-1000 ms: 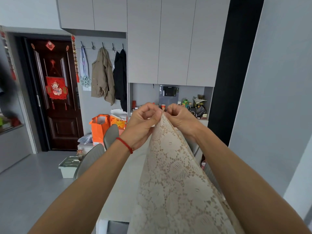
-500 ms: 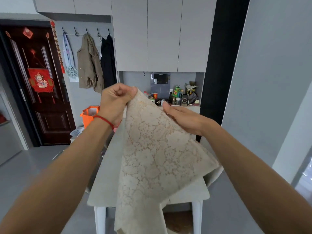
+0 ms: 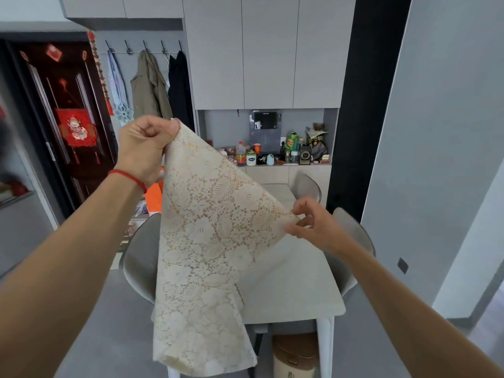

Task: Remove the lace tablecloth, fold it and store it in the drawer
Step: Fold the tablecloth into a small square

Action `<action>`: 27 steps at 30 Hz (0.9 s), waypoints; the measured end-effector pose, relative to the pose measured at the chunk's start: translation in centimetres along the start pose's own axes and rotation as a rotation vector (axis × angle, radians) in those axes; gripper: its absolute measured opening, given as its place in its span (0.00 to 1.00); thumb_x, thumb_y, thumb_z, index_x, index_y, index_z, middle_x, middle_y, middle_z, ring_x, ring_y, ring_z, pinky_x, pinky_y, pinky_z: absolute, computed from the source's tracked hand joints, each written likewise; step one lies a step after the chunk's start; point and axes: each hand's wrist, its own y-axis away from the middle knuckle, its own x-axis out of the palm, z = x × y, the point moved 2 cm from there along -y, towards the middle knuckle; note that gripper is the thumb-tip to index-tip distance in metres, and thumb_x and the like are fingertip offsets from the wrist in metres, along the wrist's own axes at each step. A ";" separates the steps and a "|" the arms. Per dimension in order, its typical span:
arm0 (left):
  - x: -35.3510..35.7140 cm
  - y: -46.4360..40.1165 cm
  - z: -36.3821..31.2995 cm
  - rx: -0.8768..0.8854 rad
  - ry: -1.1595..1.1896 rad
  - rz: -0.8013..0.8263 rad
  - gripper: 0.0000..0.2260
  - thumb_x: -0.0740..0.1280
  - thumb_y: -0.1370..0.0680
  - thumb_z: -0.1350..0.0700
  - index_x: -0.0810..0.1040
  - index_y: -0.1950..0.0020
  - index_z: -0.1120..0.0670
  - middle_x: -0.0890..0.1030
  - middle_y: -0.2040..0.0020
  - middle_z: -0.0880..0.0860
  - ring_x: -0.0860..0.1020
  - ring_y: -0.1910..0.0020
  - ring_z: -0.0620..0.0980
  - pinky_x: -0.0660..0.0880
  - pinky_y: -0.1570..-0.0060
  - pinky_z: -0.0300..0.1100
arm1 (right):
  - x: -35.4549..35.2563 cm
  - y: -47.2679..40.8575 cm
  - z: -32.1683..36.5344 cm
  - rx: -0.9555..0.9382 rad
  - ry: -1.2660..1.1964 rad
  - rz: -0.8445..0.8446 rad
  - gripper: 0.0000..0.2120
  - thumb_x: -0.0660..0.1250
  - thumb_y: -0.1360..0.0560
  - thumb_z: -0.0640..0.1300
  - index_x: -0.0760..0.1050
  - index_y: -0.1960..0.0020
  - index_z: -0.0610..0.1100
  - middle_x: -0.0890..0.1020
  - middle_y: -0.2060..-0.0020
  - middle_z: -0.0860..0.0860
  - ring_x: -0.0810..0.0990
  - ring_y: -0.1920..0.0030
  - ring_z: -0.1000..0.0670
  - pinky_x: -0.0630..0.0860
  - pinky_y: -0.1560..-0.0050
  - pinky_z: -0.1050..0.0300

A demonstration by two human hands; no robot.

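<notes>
Against the back wall, an open cabinet niche (image 3: 268, 137) crowded with small goods: a dark bottle with a red cap (image 3: 240, 154), a white jar (image 3: 251, 157), a red cup (image 3: 257, 148), a green packet (image 3: 292, 140), more clutter too small to tell. Under the near end of the table (image 3: 291, 279), a tan bin (image 3: 296, 356) with its lid on, contents hidden. Behind the left forearm, part of an orange bag (image 3: 154, 196), contents not readable.

Held up in the air over the table's left side, off the tabletop: the lace tablecloth (image 3: 207, 241), cream with a floral openwork pattern, doubled over so that darker tan shows through the holes. Hanging long and narrow, lower end dropping past the near table edge, upper edge slanting from high left down to the right.

Left hand (image 3: 144, 148), red cord at the wrist, closed in a fist on the top corner. Right hand (image 3: 313, 225) lower, thumb and fingertips pinching the cloth's right corner, other fingers loosely curled.
</notes>
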 end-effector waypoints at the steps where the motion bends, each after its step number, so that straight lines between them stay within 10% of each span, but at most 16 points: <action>1: -0.3 0.0 -0.1 0.006 -0.010 0.001 0.08 0.71 0.21 0.65 0.79 0.58 0.56 0.85 0.67 0.45 0.81 0.64 0.45 0.81 0.55 0.42 | 0.4 -0.1 0.0 -0.005 0.023 0.003 0.19 0.78 0.30 0.62 0.72 0.47 0.60 0.83 0.47 0.63 0.87 0.53 0.52 0.87 0.52 0.50; 17: -6.2 0.5 -0.9 0.044 -0.098 -0.074 0.08 0.72 0.22 0.66 0.81 0.59 0.56 0.86 0.65 0.44 0.83 0.61 0.43 0.81 0.47 0.43 | 5.0 -1.5 2.2 0.054 0.154 0.241 0.12 0.74 0.24 0.57 0.86 0.44 0.52 0.88 0.54 0.53 0.85 0.55 0.49 0.85 0.50 0.50; 27: -12.7 3.6 2.6 -0.068 -0.199 -0.267 0.19 0.77 0.25 0.59 0.79 0.45 0.74 0.87 0.62 0.51 0.81 0.59 0.50 0.79 0.48 0.48 | -2.3 -6.4 11.9 -0.239 0.567 0.018 0.16 0.72 0.21 0.52 0.83 0.61 0.42 0.84 0.69 0.47 0.78 0.70 0.51 0.70 0.65 0.57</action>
